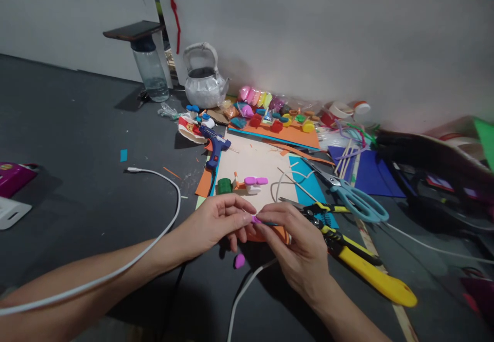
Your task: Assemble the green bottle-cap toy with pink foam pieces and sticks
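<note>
Between the fingertips of both hands is a small piece of purple modelling clay (255, 219). My left hand (224, 219) pinches it from the left, thumb and fingers pressed together. From the right, my right hand (297, 234) grips the same piece, and its fingers hide part of it. A separate purple lump (239, 260) lies on the dark table just below my hands. Beyond them, on the pale sheet (250, 159), sit a green cylinder (225, 186) and a small white and orange form topped with purple clay (256, 181).
A blue glue gun (216, 149) lies left of the sheet. Blue-handled scissors (357, 200), yellow-black pliers (328, 209) and a yellow cutter (372, 272) lie to the right. A kettle (206, 87), water bottle (150, 71) and bagged clay (257, 97) stand behind. A white cable (175, 218) crosses my left forearm.
</note>
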{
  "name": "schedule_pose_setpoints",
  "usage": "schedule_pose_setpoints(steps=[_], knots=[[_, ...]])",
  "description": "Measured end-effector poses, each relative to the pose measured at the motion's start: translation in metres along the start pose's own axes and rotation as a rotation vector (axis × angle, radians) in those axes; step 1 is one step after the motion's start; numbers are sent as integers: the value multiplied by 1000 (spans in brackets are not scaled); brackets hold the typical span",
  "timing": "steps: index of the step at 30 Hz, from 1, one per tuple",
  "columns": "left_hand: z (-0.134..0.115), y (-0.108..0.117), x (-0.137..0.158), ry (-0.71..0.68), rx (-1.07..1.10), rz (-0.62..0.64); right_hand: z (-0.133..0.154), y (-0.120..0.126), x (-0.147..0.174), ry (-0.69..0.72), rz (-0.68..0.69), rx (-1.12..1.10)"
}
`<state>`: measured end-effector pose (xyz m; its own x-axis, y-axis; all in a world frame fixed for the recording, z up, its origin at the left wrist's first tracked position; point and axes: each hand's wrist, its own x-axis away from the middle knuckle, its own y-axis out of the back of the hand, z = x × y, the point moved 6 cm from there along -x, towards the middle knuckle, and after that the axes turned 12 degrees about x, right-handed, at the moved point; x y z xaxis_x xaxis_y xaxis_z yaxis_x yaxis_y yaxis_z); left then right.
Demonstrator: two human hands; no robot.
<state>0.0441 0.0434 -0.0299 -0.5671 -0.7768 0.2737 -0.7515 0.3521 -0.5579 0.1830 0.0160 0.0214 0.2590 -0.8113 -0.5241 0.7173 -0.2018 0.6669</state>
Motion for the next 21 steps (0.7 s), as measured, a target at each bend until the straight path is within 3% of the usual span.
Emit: schedule_pose_setpoints(steps=[7,14,21], knots=[[5,-3,-1,50,115,22,0,3,0,5,-36,24],[5,5,-3,0,58,-30,6,-1,-2,101,26,27],[-6,-1,0,-73,-114,-56,4,-4,-4,42,64,-37]])
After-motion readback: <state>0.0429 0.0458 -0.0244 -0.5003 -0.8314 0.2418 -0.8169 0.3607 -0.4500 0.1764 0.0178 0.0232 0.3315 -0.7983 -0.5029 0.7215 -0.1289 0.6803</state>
